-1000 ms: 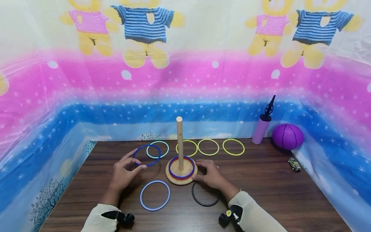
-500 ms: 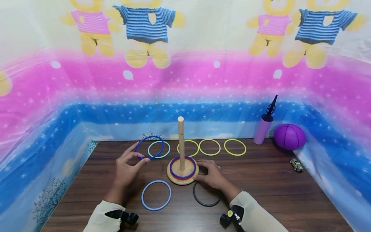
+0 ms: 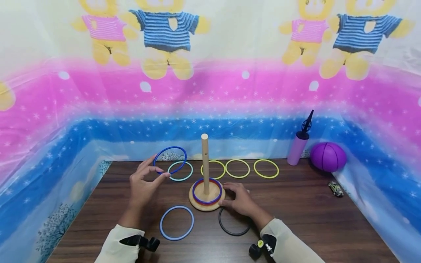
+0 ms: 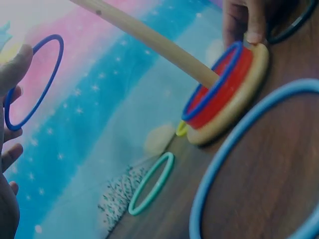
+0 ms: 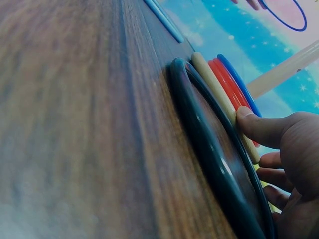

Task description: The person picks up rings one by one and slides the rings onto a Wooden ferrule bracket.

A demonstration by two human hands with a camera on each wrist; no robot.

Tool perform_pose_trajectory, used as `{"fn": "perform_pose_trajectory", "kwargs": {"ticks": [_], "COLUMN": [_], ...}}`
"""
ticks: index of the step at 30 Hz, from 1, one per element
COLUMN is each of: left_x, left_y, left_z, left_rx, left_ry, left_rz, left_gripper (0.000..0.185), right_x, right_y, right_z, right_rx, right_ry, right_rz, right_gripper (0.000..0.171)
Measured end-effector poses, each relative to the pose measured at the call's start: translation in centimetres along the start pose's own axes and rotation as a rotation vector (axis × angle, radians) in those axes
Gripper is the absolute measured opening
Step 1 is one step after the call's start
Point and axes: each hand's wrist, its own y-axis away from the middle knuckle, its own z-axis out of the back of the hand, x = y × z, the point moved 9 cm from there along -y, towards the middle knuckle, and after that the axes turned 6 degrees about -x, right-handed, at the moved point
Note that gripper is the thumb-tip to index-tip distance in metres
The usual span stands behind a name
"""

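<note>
Left hand [image 3: 142, 184] holds dark blue ring [image 3: 169, 160] in the air, left of the peg [image 3: 205, 163].

Ring pinched between thumb and fingers, other fingers loose; open space between it and the peg top. Right hand [image 3: 241, 199] flat, fingertips pressing the wooden base [image 3: 197, 202] edge, holding nothing. Base carries a red and a blue ring. Light blue ring [image 3: 177, 223] lies front-left of the base, black ring [image 3: 233, 226] front-right, partly under the right hand. Right wrist view shows the thumb [image 5: 261, 127] touching the base rim, black ring [image 5: 209, 144] against it; head view can't confirm that.
</note>
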Motion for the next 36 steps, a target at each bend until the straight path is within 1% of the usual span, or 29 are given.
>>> {"fn": "perform_pose_trajectory", "kwargs": {"ticks": [5,10,14,19,22,24,28,30,32,36], "left_x": [-0.4,-1.2,-1.8,-2.9,-3.5,-3.7,-4.2,-4.5,-4.9,-5.8], "left_y": [-1.0,-2.1,-3.0,-4.0,-4.4,-4.6,-4.9,-5.1,-5.2,-5.4], "left_z": [-0.1,-0.4,-0.5,-0.5,-0.9,-1.3,-2.2,-2.7,-3.1,-3.9], "left_rx": [-0.033,-0.042,-0.08,-0.144,-0.161,-0.156,-0.125,-0.107,-0.091,-0.073], "left_ry": [-0.025,-0.058,-0.072,-0.055,-0.023,0.001,0.047,0.066,0.084,0.107], "left_rz": [0.022,0.026,0.03,0.011,0.008,0.02,0.061,0.069,0.063,0.016], "left_gripper": [0.018,0.018,0.019,0.019,0.017,0.016,0.015,0.015,0.015,0.015], "right_x": [0.0,0.0,0.0,0.1,0.0,0.0,-0.1,-0.1,-0.1,-0.2], "right_y": [0.0,0.0,0.0,0.0,0.0,0.0,0.1,0.1,0.1,0.0], "right_z": [0.1,0.1,0.1,0.0,0.0,0.0,0.0,0.0,0.0,-0.1], "right_rx": [-0.011,-0.015,-0.016,-0.015,-0.011,-0.01,-0.01,-0.012,-0.013,-0.008], "right_ry": [-0.005,-0.007,-0.006,-0.002,-0.004,-0.009,-0.017,-0.014,-0.016,-0.021], "right_rz": [0.0,-0.005,-0.004,0.0,0.001,0.0,-0.001,-0.001,-0.002,0.0], "right_gripper": [0.058,0.058,0.057,0.057,0.057,0.057,0.058,0.058,0.058,0.057]}}
